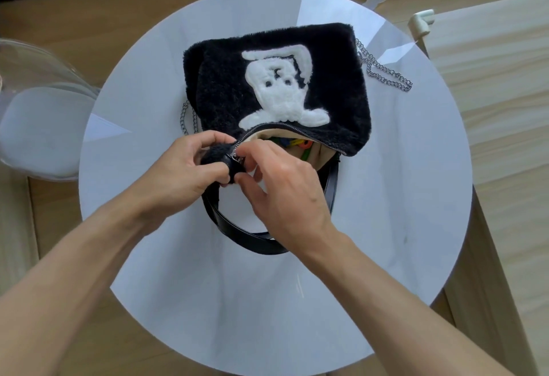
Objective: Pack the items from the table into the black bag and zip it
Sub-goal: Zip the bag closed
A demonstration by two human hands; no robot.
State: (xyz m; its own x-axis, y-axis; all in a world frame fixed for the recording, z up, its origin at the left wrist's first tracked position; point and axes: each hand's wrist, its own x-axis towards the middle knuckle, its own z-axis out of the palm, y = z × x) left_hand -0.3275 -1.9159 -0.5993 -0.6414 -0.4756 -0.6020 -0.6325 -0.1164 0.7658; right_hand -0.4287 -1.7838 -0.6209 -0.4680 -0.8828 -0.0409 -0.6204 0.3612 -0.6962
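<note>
A black furry bag (335, 90) with a white plush figure on its front lies on the round white table (401, 212). Its mouth faces me and stands open, showing beige lining and colourful items (297, 144) inside. My left hand (178, 173) grips the bag's furry near-left corner. My right hand (282, 188) pinches the metal zipper pull (236, 158) at the left end of the zip. A black strap (234, 227) loops toward me under my right hand.
A silver chain (386, 74) trails off the bag's right side, and another length shows at its left (187, 120). A clear plastic chair (38, 114) stands left of the table. Wooden floor and a pale wooden board (490, 84) lie to the right.
</note>
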